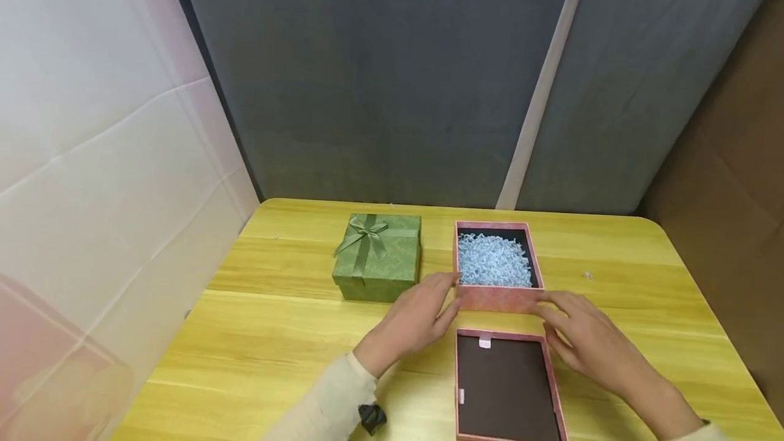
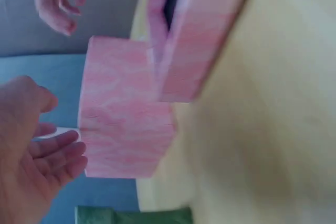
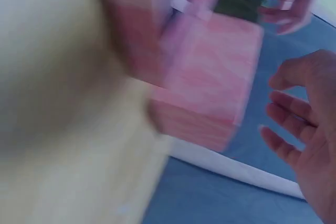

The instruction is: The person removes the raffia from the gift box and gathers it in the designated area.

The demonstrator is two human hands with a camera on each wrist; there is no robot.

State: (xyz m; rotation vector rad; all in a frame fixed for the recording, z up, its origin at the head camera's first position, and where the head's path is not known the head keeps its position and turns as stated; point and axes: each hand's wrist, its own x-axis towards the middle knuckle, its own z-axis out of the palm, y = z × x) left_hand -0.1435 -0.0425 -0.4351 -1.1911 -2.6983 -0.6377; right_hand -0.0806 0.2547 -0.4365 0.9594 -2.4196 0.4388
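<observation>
A pink box (image 1: 497, 299) without its cover stands on the table, holding light-blue shredded paper (image 1: 493, 260). My left hand (image 1: 419, 313) is beside the box's front left corner, fingers loosely bent; whether the fingertips touch it, I cannot tell. At the front right corner is my right hand (image 1: 589, 340), its fingers spread and relaxed. In the right wrist view this hand (image 3: 310, 114) shows a gap between its fingers and the pink box (image 3: 220, 72). Nearer to me lies a pink-rimmed lid (image 1: 508, 386), dark inside facing up, between my forearms.
A green gift box (image 1: 381, 260) with a ribbon bow stands left of the pink box. Small scraps (image 1: 587, 275) lie on the yellow wood-grain table (image 1: 263, 332). A grey panel (image 1: 380, 87) rises behind, a white one (image 1: 122, 121) at left, a brown one (image 1: 723, 155) at right.
</observation>
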